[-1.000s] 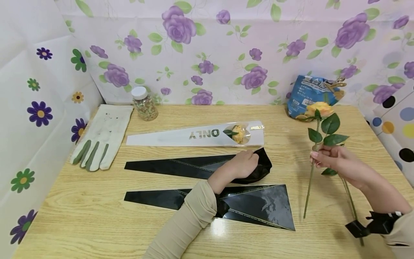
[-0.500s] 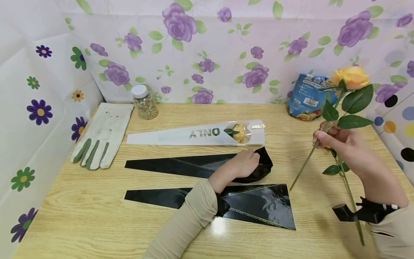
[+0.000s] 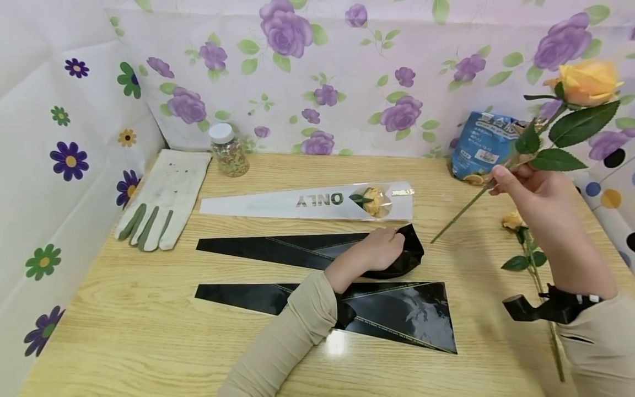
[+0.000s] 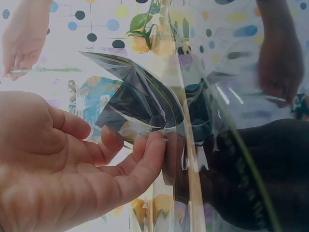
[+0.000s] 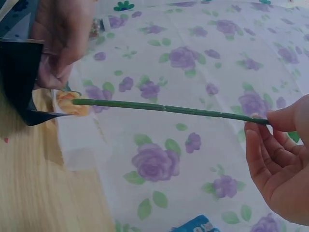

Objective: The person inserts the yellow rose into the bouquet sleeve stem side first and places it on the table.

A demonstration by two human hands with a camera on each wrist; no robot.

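My right hand (image 3: pixel 538 193) pinches the green stem of a yellow artificial rose (image 3: pixel 590 82) between thumb and fingers. The bloom tilts up to the right, and the stem's bare end (image 5: pixel 84 102) slants down toward a black flower sleeve (image 3: pixel 278 251). At that sleeve's wide end my left hand (image 3: pixel 379 253) grips the edge, and the mouth (image 4: pixel 140 96) gapes. Below it lies a second, flat black sleeve (image 3: pixel 416 314), partly under my left forearm. Another yellow rose (image 3: pixel 516 263) rests on the table under my right forearm.
Behind the black sleeves lies a white sleeve (image 3: pixel 248 207) marked ONLY, with a yellow rose inside. A glove (image 3: pixel 168 182) and a lidded jar (image 3: pixel 230 151) are at the back left. A blue bag (image 3: pixel 481 143) stands at the back right near the wall.
My right hand has raised the rose and tilted it, its bloom going up and right and its stem end swinging left toward the sleeve. The left hand keeps its grip on the sleeve.
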